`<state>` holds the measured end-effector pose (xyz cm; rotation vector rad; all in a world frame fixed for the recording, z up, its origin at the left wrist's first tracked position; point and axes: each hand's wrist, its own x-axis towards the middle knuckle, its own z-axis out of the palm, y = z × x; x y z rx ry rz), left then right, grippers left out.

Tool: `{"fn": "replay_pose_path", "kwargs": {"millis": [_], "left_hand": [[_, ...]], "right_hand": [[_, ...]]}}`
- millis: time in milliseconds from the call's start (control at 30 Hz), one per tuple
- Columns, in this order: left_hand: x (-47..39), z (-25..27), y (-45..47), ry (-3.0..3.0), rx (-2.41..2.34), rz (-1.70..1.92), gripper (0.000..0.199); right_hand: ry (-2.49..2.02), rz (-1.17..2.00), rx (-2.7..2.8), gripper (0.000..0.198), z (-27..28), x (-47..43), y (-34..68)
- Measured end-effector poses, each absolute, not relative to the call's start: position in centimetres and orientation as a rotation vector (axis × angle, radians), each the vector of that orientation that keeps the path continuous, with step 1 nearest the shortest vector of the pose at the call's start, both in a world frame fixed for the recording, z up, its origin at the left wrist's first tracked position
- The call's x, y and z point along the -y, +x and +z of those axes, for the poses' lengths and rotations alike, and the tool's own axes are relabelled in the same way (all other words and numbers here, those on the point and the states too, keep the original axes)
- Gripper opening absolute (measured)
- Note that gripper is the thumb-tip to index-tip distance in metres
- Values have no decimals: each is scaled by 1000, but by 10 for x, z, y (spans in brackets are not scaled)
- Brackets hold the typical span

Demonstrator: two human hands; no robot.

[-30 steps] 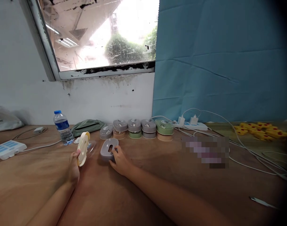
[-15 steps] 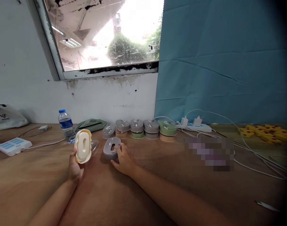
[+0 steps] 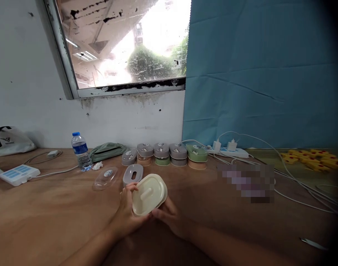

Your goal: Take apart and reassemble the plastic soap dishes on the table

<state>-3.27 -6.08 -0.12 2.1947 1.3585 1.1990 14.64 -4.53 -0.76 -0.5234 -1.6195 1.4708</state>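
Note:
A cream-coloured oval plastic lid (image 3: 153, 194), tilted toward me with a raised bar across its middle, is held up in front of my chest. My left hand (image 3: 127, 207) grips its left and lower edge, and my right hand (image 3: 171, 218) closes round its lower right edge. Just behind it on the table stands a grey oval box (image 3: 132, 174) with a slot in its top; my left fingertips are near its front. A clear plastic cover (image 3: 105, 178) with a round sticker lies to the left of that box.
Several grey, green and tan boxes (image 3: 178, 151) stand along the wall. A water bottle (image 3: 81, 151), crumpled tissue (image 3: 97, 166) and green pouch (image 3: 108, 150) are at back left. At right are a power strip (image 3: 226, 151), white cables and yellow pieces (image 3: 313, 159).
My left hand has brought the cream lid right and nearer to me, turning it. My right hand has left the grey box and now holds the lid too. The clear cover is now uncovered to view.

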Motion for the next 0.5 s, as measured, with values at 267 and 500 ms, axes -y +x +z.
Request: {"fn": "replay_pose_path", "kwargs": {"millis": [267, 500], "left_hand": [[58, 0, -38, 2472, -1486, 1253, 63], [57, -1, -49, 2327, -1401, 1204, 68]], "right_hand": [[-792, 1494, 1264, 32, -5, 27, 152], [-796, 1574, 1244, 32, -6, 27, 150]]}}
